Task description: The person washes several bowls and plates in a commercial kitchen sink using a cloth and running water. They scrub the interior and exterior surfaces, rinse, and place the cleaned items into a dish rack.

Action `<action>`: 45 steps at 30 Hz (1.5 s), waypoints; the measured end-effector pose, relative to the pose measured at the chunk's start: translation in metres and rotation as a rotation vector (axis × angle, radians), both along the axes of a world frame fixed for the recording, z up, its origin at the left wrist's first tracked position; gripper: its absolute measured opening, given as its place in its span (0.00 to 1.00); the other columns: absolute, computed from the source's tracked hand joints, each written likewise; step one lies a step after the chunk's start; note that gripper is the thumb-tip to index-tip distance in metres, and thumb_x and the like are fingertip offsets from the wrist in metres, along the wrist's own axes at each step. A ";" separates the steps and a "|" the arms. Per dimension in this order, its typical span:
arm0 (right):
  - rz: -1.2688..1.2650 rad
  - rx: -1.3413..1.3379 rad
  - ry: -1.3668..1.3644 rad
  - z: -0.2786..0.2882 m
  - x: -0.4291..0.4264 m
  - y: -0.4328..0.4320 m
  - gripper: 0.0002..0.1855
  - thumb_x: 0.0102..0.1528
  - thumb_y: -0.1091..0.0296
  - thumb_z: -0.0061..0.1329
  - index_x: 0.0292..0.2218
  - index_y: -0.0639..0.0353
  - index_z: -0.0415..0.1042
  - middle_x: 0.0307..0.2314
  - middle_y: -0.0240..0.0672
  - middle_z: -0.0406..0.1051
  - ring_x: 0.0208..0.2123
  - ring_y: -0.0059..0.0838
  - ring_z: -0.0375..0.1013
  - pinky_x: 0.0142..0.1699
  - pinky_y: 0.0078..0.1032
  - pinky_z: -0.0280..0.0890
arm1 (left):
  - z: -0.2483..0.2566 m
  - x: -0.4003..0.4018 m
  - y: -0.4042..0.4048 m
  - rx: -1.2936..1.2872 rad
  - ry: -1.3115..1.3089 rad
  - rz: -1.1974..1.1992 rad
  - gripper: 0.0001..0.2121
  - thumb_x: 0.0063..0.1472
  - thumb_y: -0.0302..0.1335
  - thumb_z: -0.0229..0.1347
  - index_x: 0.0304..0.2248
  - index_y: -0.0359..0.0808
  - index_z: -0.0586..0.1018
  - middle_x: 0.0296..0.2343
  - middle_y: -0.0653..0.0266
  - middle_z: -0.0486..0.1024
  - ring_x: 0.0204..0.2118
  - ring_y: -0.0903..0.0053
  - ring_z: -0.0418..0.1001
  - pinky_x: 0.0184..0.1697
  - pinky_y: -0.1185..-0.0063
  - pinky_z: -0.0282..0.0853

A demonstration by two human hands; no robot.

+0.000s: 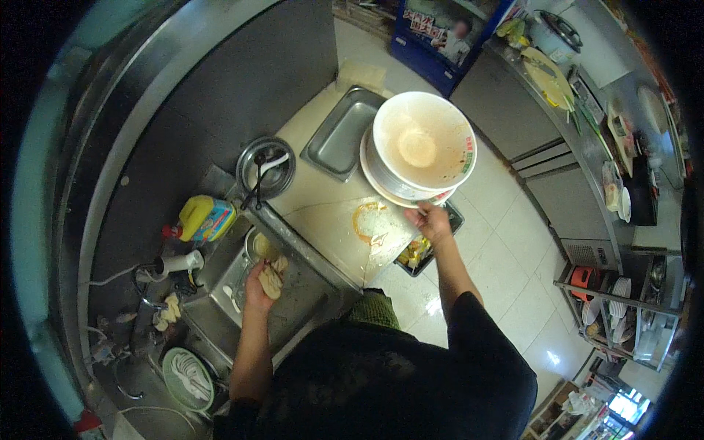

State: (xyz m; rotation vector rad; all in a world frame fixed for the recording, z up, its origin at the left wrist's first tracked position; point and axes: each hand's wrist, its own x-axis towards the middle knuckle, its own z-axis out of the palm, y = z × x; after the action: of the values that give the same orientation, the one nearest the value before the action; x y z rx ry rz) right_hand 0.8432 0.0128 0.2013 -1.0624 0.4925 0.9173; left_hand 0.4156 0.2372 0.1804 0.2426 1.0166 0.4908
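Observation:
My left hand [257, 291] grips a pale, crumpled cloth [272, 280] over the stainless steel sink [300, 308]. A metal bowl [263, 245] with cloudy liquid and a white spoon [231, 297] lie in the sink. My right hand [432, 223] is at the near rim of a stack of large white bowls [423, 143] on the counter [324, 212]; its fingers partly hide the rim, so their hold is unclear. The top bowl has brownish residue inside. Left of the stack sits a rectangular steel pan [341, 132]. An orange-brown ring stain [371, 223] marks the counter nearby.
A yellow detergent jug [206, 219] stands behind the sink, near a steel pot [266, 168] holding ladles. A green basket [188, 379] contains white spoons. Beside the counter is a black bin [413, 264] with waste. Across the tiled floor [511, 264] runs a worktop [583, 148].

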 end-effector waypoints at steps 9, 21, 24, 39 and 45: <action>0.221 -0.152 -0.322 0.034 0.105 -0.009 0.20 0.63 0.62 0.46 0.52 0.65 0.68 0.45 0.46 0.74 0.44 0.38 0.77 0.47 0.37 0.75 | 0.001 0.122 0.017 0.014 0.016 -0.404 0.12 0.63 0.32 0.54 0.43 0.35 0.77 0.36 0.59 0.78 0.33 0.67 0.78 0.32 0.70 0.76; 0.358 -0.075 -0.419 0.003 0.139 -0.014 0.23 0.61 0.64 0.51 0.54 0.64 0.67 0.45 0.43 0.75 0.39 0.35 0.79 0.38 0.33 0.78 | -0.034 0.234 0.008 -0.076 -0.055 -0.547 0.12 0.61 0.29 0.59 0.42 0.34 0.77 0.34 0.62 0.77 0.37 0.70 0.78 0.41 0.71 0.77; 0.338 -0.064 -0.433 -0.003 0.133 -0.016 0.20 0.61 0.66 0.51 0.52 0.64 0.69 0.41 0.40 0.76 0.35 0.31 0.79 0.33 0.29 0.76 | -0.030 0.226 0.001 -0.050 -0.008 -0.570 0.13 0.61 0.34 0.60 0.44 0.39 0.78 0.34 0.66 0.77 0.32 0.73 0.77 0.32 0.74 0.75; 0.542 -0.081 -0.288 0.006 0.012 0.006 0.22 0.59 0.85 0.42 0.55 0.68 0.65 0.44 0.45 0.75 0.40 0.37 0.79 0.41 0.29 0.80 | -0.015 0.141 -0.027 0.012 0.055 -0.483 0.22 0.61 0.27 0.55 0.55 0.35 0.71 0.44 0.60 0.74 0.39 0.69 0.77 0.43 0.74 0.75; 0.621 -0.058 -0.191 -0.003 -0.073 0.028 0.21 0.61 0.81 0.45 0.55 0.63 0.64 0.44 0.44 0.75 0.39 0.39 0.79 0.41 0.35 0.80 | -0.032 0.071 -0.031 -0.063 0.110 -0.404 0.15 0.64 0.30 0.51 0.49 0.35 0.73 0.35 0.59 0.77 0.30 0.68 0.77 0.28 0.72 0.75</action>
State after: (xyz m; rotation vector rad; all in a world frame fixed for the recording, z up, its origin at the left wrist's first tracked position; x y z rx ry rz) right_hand 0.7700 0.0409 0.1987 -1.3735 0.0178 1.3295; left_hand 0.4867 0.2066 0.1488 0.4115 1.0553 0.0791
